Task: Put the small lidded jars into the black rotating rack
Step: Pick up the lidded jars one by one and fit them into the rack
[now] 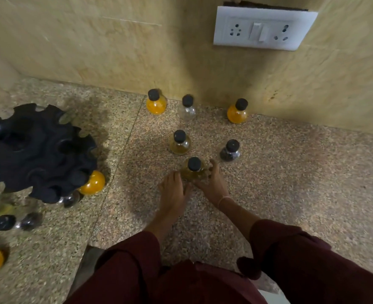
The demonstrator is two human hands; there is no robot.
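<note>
Maroon cloth sleeves (290, 249) fill the bottom of the frame, and both hands reach up from them over a speckled, polished stone tabletop (301, 172). The left hand (173, 191) lies low with its fingers stretched out, the tips meeting the lower left side of the nearest jar (193, 170). The right hand (212, 185) curls its fingers round that jar's right side, grasping it. The jar stands upright just above centre-bottom, round-bellied clear glass with yellowish contents and a black lid.

Just above it stands an amber jar (179, 143), and to its right a dark-filled jar (231, 151). Farther up, along the foot of the wall, stand a left orange jar (156, 102), a clear jar (188, 107) and a right orange jar (238, 111), all black-capped.

At middle left sits the black rack (34, 154), matte and scalloped at the edge, with a racked orange jar (93, 183) hanging at its lower right.

Beige stone-like wall panels (93, 44) rise behind, carrying a white socket plate (262, 28) at upper right.
</note>
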